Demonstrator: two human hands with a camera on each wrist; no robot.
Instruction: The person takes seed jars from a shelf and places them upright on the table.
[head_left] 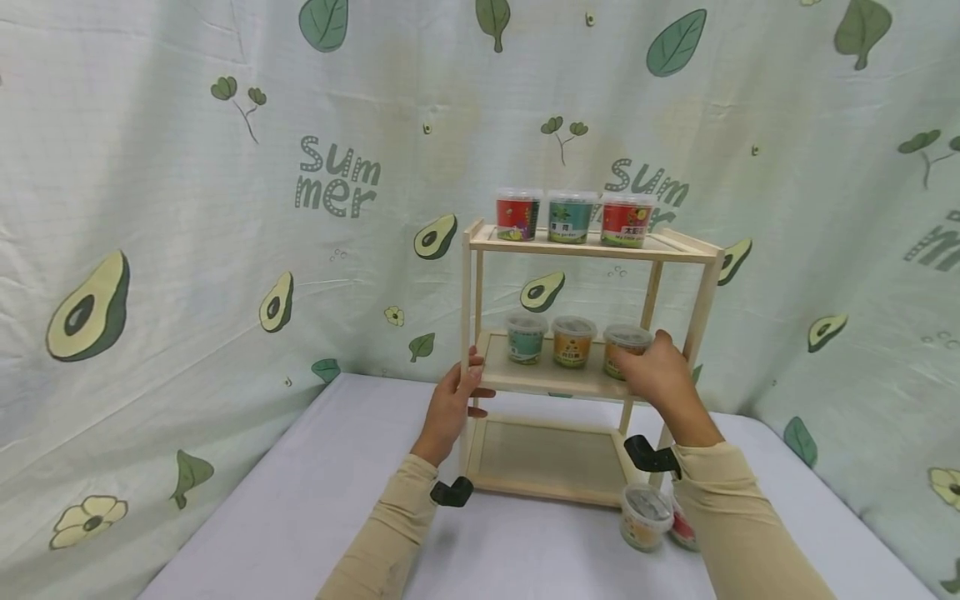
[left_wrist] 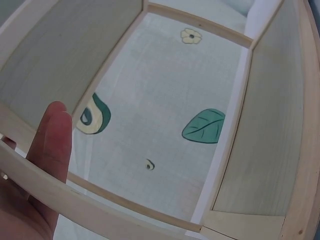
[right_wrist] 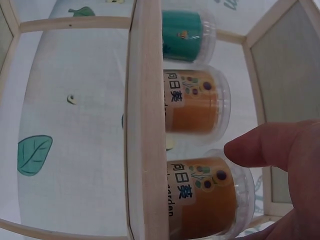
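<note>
A light wooden three-tier shelf [head_left: 547, 462] stands on the table. My left hand [head_left: 450, 408] holds its left front post [head_left: 466, 292], fingers showing on both sides of the wood. At the right end of the middle tier, my right hand [head_left: 663, 383] grips an orange-labelled plastic tub [right_wrist: 202, 200] by its clear lid, with the thumb near the lid's edge. Beside it on that tier are another orange tub [head_left: 572, 346] and a teal tub [head_left: 526, 342]. The top tier bears a red tub [head_left: 516, 218], a teal tub [head_left: 568, 221] and a second red tub [head_left: 626, 225].
On the table by the shelf's right front foot sits a tub with an orange label [head_left: 645, 521]. Behind it a red tub [head_left: 684, 529] is partly hidden by my right sleeve. A printed cloth [head_left: 187, 333] hangs behind the white table [head_left: 300, 500].
</note>
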